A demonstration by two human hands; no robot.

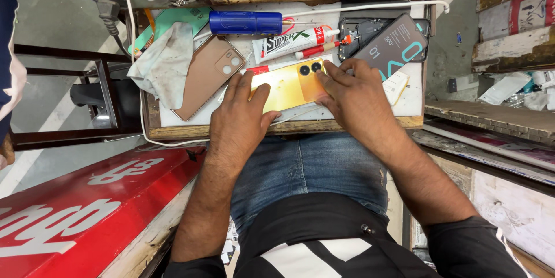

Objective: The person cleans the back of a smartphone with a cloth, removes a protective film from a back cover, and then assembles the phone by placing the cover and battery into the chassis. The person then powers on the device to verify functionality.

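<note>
A gold-orange phone (289, 86) lies back side up on a small white work board (404, 104), with two camera lenses near its far end. My left hand (241, 110) rests flat on the phone's left end, fingers spread over it. My right hand (350, 90) presses on the right end, fingers over the edge beside the lenses. Both hands hold the phone down against the board.
A brown phone back cover (205, 76) and a grey rag (165, 61) lie to the left. Behind are a blue cylinder (245, 22), a white glue tube (289, 41), a red pen (312, 52) and a dark phone (393, 44). A red sign (87, 203) sits lower left.
</note>
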